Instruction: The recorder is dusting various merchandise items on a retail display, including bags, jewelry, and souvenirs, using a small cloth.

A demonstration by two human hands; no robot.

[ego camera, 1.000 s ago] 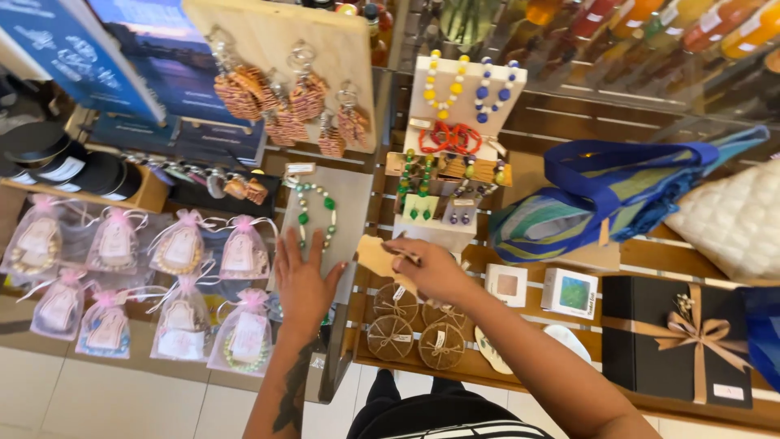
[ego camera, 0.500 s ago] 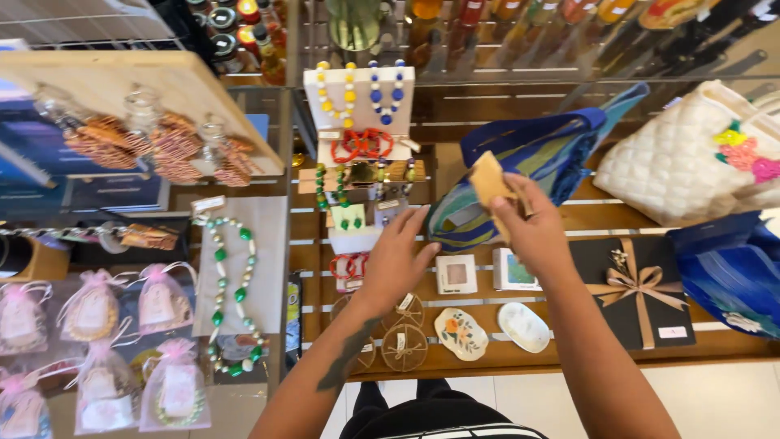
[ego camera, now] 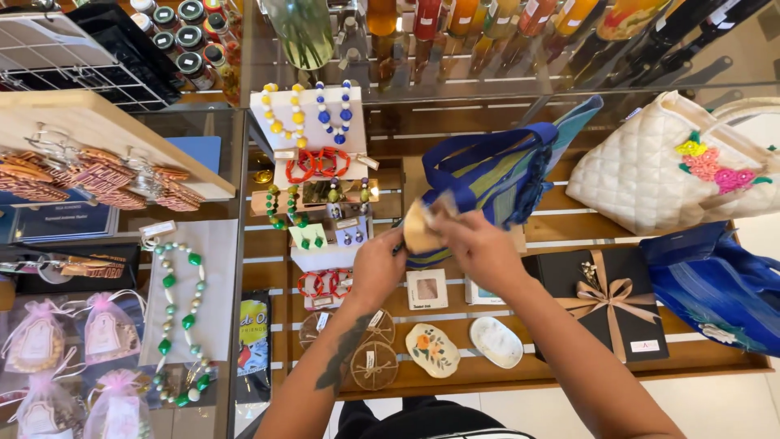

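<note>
A green bead necklace is laid flat at the left. The left hand and right hand are closed together on a tan card, held above the table, just before a blue striped bag. A white quilted bag is noted at the right.

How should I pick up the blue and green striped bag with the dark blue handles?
Probably by the dark blue handles, from above. They arch up in a loop over the blue and green striped fabric bag, with open space under them for fingers. The bag's lower front is blocked by both hands, left hand and right hand.
</note>
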